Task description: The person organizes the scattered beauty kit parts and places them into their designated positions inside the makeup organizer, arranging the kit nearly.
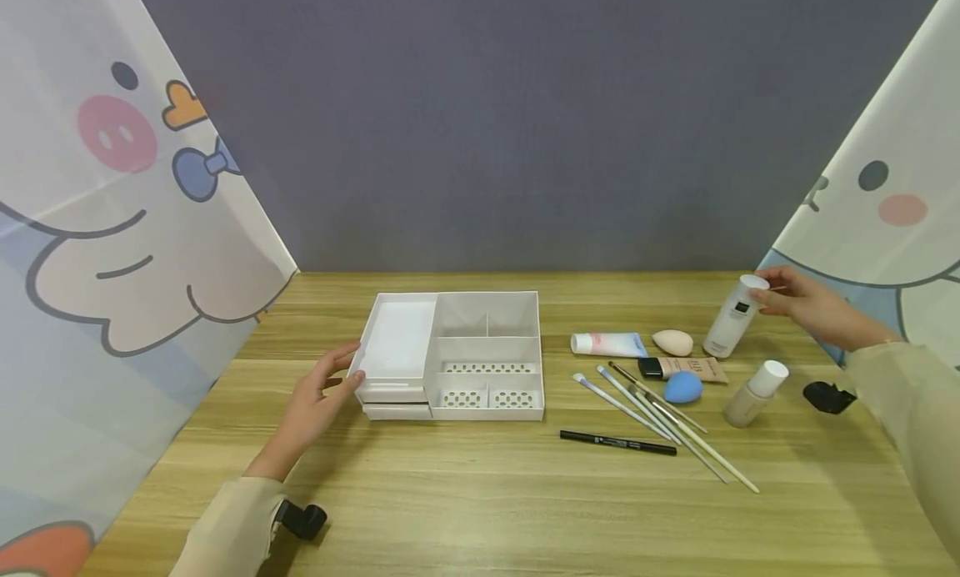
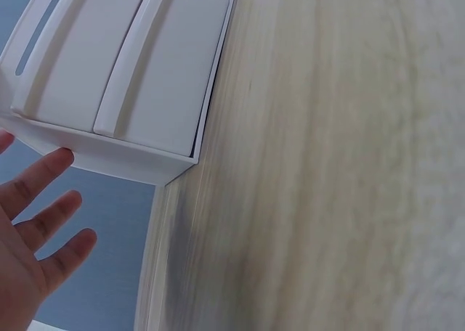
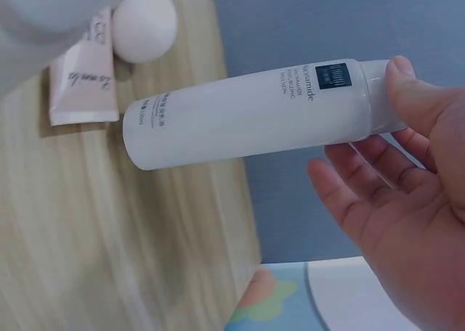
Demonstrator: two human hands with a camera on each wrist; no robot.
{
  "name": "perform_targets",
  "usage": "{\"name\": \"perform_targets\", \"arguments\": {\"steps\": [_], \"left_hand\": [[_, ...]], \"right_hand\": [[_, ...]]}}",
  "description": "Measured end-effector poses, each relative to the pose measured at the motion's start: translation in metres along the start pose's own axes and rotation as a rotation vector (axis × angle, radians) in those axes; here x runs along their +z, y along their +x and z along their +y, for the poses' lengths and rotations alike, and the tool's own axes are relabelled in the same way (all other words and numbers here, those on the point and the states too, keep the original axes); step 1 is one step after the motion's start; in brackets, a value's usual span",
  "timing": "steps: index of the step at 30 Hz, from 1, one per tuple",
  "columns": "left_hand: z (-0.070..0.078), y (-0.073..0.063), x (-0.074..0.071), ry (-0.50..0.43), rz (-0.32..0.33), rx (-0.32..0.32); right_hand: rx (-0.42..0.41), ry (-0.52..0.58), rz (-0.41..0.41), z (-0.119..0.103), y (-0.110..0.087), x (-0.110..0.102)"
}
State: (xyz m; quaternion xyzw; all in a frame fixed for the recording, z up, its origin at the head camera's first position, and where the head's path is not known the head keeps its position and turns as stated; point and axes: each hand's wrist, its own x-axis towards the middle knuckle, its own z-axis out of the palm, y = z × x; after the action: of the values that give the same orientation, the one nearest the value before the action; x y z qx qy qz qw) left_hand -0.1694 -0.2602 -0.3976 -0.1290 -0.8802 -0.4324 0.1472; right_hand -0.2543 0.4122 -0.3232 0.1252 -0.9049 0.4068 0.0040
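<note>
My right hand (image 1: 808,304) pinches the cap of a white emulsion bottle (image 1: 731,323) between thumb and fingers. The right wrist view shows its dark label and printing on the emulsion bottle (image 3: 247,120); whether its base touches the table cannot be told. At the left side of a white desktop organizer (image 1: 487,348), my left hand (image 1: 318,398) rests its fingertips near the corner. Seen from the left wrist, the fingers (image 2: 45,173) are spread and fairly straight beside the organizer's drawers (image 2: 163,70). The organizer has a flat-topped drawer section and several open compartments.
Right of the organizer lie a white-pink-blue tube (image 1: 609,344), a beige sponge (image 1: 672,342), a beige tube (image 1: 693,368), a blue sponge (image 1: 683,387), several brushes (image 1: 675,427) and a black pen (image 1: 617,442). A foundation bottle (image 1: 756,393) stands nearer the right sleeve.
</note>
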Motion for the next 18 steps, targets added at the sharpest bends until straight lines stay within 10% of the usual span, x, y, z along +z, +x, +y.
{"name": "perform_targets", "arguments": {"steps": [18], "left_hand": [[-0.001,0.0,0.0,0.014,-0.009,-0.015]], "right_hand": [[0.066,-0.142,-0.007,-0.044,0.014,-0.017]]}}
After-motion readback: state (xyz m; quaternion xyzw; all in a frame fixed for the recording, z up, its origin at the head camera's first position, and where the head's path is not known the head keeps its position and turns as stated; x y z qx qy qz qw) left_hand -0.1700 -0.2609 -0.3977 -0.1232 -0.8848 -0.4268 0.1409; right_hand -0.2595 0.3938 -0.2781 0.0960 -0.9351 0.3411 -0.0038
